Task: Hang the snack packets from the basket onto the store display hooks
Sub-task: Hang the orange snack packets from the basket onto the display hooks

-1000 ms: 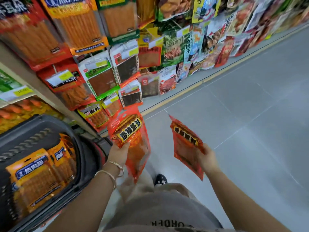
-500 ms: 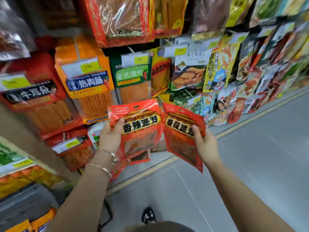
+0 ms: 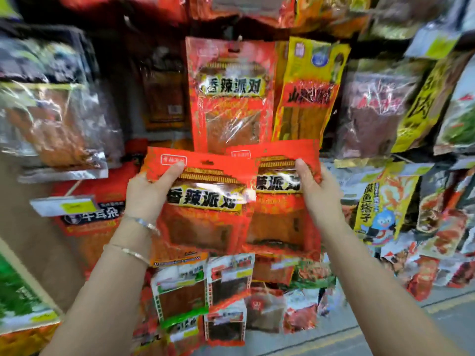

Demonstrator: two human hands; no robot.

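Note:
My left hand [image 3: 147, 194] grips a red snack packet [image 3: 205, 209] by its upper left corner, thumb on the front. My right hand [image 3: 317, 191] grips a second, matching red packet [image 3: 280, 219] by its upper right part. The left packet overlaps the right one's left edge. Both are held upright in front of the display. Straight above them a matching red packet [image 3: 231, 98] hangs from a display hook [image 3: 239, 39]. The basket is out of view.
Hanging snack packets fill the display: a yellow one [image 3: 308, 91] right of the hung red packet, dark and clear ones on both sides, small packets [image 3: 205, 291] below. A yellow price tag [image 3: 77, 206] sticks out at left. Grey floor [image 3: 411, 330] shows at bottom right.
Both hands have risen with their packets and come closer together, so the packets now overlap. The view has tilted up from the floor and basket to the upper hooks.

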